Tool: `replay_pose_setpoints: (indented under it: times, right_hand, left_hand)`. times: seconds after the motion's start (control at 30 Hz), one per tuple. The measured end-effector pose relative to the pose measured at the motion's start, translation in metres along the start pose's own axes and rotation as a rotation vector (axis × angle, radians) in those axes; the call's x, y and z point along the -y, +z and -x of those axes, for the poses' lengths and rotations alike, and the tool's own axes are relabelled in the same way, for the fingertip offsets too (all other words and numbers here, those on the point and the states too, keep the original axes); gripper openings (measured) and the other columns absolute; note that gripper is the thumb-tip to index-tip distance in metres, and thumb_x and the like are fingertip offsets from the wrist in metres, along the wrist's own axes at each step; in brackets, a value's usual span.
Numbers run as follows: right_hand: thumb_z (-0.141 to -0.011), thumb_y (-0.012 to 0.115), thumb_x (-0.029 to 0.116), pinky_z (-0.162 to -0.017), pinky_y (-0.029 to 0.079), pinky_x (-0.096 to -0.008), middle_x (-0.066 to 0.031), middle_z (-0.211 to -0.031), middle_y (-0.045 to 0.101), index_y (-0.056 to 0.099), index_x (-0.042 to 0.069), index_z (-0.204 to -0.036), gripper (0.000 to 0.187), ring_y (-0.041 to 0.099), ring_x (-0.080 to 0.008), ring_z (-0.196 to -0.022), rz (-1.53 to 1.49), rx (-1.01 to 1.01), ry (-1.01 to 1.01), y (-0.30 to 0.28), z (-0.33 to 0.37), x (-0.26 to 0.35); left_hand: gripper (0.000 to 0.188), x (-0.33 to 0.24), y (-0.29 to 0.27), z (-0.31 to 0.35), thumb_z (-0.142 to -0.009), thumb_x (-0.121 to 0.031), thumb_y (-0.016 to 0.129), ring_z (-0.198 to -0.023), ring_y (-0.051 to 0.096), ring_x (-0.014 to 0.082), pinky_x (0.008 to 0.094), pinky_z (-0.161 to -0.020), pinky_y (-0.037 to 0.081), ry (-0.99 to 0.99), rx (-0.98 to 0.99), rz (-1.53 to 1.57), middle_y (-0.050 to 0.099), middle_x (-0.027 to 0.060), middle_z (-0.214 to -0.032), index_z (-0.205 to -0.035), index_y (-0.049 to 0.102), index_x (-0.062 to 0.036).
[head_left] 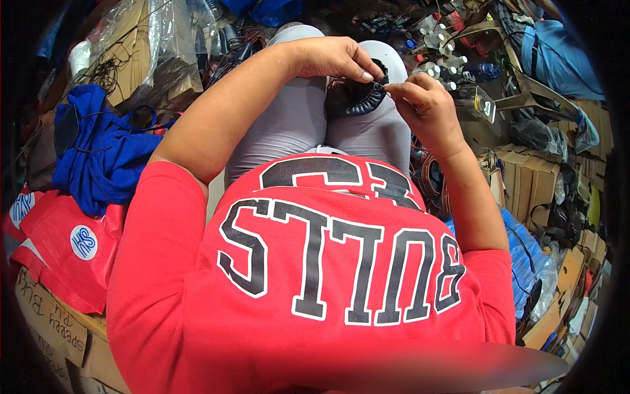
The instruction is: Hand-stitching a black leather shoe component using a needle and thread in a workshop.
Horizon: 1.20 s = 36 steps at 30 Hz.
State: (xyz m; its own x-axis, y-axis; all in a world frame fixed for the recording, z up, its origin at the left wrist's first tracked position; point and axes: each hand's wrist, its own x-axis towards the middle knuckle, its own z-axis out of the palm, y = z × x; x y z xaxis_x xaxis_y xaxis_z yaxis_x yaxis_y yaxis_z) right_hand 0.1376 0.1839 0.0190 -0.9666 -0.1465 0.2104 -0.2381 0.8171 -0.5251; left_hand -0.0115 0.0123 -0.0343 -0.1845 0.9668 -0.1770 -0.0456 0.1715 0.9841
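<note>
Over my lap, my left hand [340, 60] has its fingers closed on a black piece with a ridged, pleated edge [367, 102]. The piece is dark and curved like a shoe upper, though I cannot make out its whole shape. My right hand [430, 113] is pinched close against the right side of the piece. Whatever its thumb and finger hold there is too small to name. Both of my legs in light grey trousers [279, 128] lie beneath the hands.
To the left lie blue cloth [98, 148], a red bag [92, 253] and a cardboard box [56, 315]. Plastic-wrapped cardboard [134, 49] leans farther away. Several small bottles [446, 65] stand at the far right, near stacked cardboard [528, 174] and blue plastic sheeting [518, 253].
</note>
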Motion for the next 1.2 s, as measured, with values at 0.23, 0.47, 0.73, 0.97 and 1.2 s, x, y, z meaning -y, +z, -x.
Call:
replay_pose_setpoints:
  times: [0.23,0.47,0.73,0.97,1.2]
  right_hand:
    - [-0.074,0.054,0.003,-0.072,0.042,-0.0377,-0.0084,-0.080,0.056,0.068,0.010,-0.085,0.019,0.057,-0.0252,-0.082,0.514,0.257,-0.193,-0.018,-0.029,0.021]
    - [-0.074,0.059,0.005,-0.071,0.045,-0.0343,-0.0089,-0.080,0.058,0.068,0.008,-0.083,0.013,0.058,-0.0243,-0.084,0.468,0.384,-0.260,-0.005,-0.046,0.003]
    - [-0.081,0.067,0.021,-0.077,0.041,-0.0263,-0.0017,-0.085,0.058,0.064,0.003,-0.095,0.023,0.052,-0.0130,-0.079,-0.736,0.316,0.533,-0.008,-0.025,-0.048]
    - [-0.086,0.059,0.018,-0.074,0.043,-0.0283,-0.0049,-0.085,0.058,0.059,0.000,-0.078,0.020,0.054,-0.0164,-0.083,-0.525,-0.247,0.413,0.041,-0.007,-0.081]
    - [-0.095,0.040,0.039,-0.073,0.041,-0.0338,-0.0019,-0.065,0.047,0.045,0.009,-0.064,0.044,0.043,-0.0155,-0.059,-2.296,-0.007,0.285,0.034,-0.022,-0.046]
  left_hand:
    - [0.032,-0.012,-0.001,-0.003,-0.082,-0.013,0.063,-0.074,0.053,0.0085,0.0239,-0.069,0.044,-0.002,0.085,-0.244,0.062,-0.0004,-0.085,-0.113,0.063,-0.0056]
    - [0.024,-0.004,-0.008,-0.020,-0.079,-0.008,0.065,-0.077,0.057,0.0095,0.0249,-0.073,0.046,0.072,-0.009,-0.333,0.065,0.0019,-0.085,-0.102,0.066,-0.0028]
    - [0.023,-0.004,0.007,0.033,-0.077,-0.018,0.068,-0.082,0.063,0.0225,0.0309,-0.074,0.048,0.013,-0.511,-0.646,0.066,0.0122,-0.088,-0.095,0.066,-0.0037]
    - [0.023,-0.019,-0.016,0.080,-0.084,-0.024,0.061,-0.083,0.059,0.0163,0.0266,-0.075,0.045,-0.130,-0.610,-0.797,0.062,0.0100,-0.096,-0.087,0.064,-0.0013]
    - [0.037,-0.010,0.026,0.022,-0.097,-0.034,0.036,-0.098,0.059,0.0278,0.0354,-0.092,0.039,0.512,-0.120,0.972,0.059,0.0169,-0.110,-0.078,0.050,-0.0047]
